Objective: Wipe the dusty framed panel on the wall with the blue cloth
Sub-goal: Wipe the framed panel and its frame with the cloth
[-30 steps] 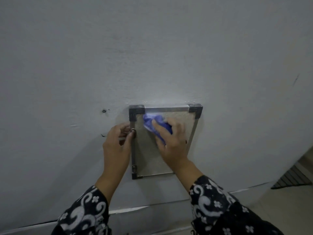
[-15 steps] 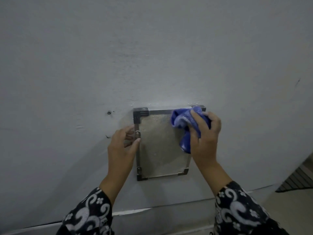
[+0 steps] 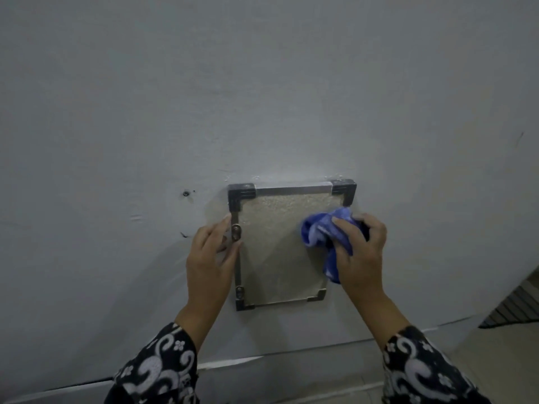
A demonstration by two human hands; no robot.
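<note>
Grey painted wall (image 3: 262,83) fills the view; the framed panel (image 3: 280,249) is mounted low on it, metal frame with dark corner caps, pale speckled face. Blue cloth (image 3: 326,237) is bunched against the panel's right edge, upper half, a tail hanging down along the frame. Right hand (image 3: 361,252) has its grip curled round the cloth, fingers wrapped over the wad. Left hand (image 3: 213,252) lies with fingers straight against the left frame rail, beside the upper screw clip (image 3: 236,230), bracing rather than clutching.

Judgement on the step: keep the wad flat under the palm, work overlapping passes from top to bottom, and hold the left brace firm so the frame does not shift on its clips; the loose tail should be tucked in or it will drag dust back.

Against the earlier frames: the cloth has gone from the upper left of the face to the right edge, and now sits slightly lower than half a second ago; left hand unchanged
</note>
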